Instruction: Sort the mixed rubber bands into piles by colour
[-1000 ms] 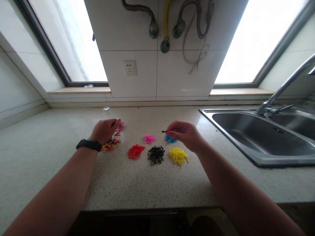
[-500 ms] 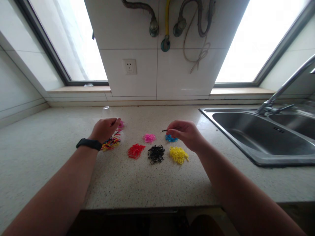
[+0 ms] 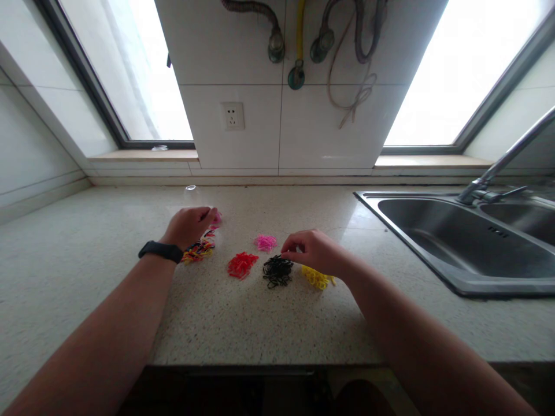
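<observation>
Small loops like rubber bands lie sorted by colour on the counter: a pink pile (image 3: 265, 242), a red pile (image 3: 241, 265), a black pile (image 3: 277, 271) and a yellow pile (image 3: 316, 278). My right hand (image 3: 310, 251) reaches over the far edge of the black pile, thumb and fingertips pinched; whatever is between them is hidden. It partly covers the yellow pile and hides the blue one. At the left, my left hand (image 3: 188, 225) is closed beside some pink bands (image 3: 217, 219), its grip contents unclear. A mixed-colour pile (image 3: 199, 251) sits just below that hand.
A steel sink (image 3: 433, 231) with a faucet (image 3: 494, 173) is set into the counter at right. Behind the left hand stands a small clear container (image 3: 191, 189). The tiled wall (image 3: 243, 144) with hoses and a socket (image 3: 233, 115) rises at the back.
My right hand has moved down and left from above the blue pile to the black pile; the small black band it held no longer shows. My left hand stays nearly in place.
</observation>
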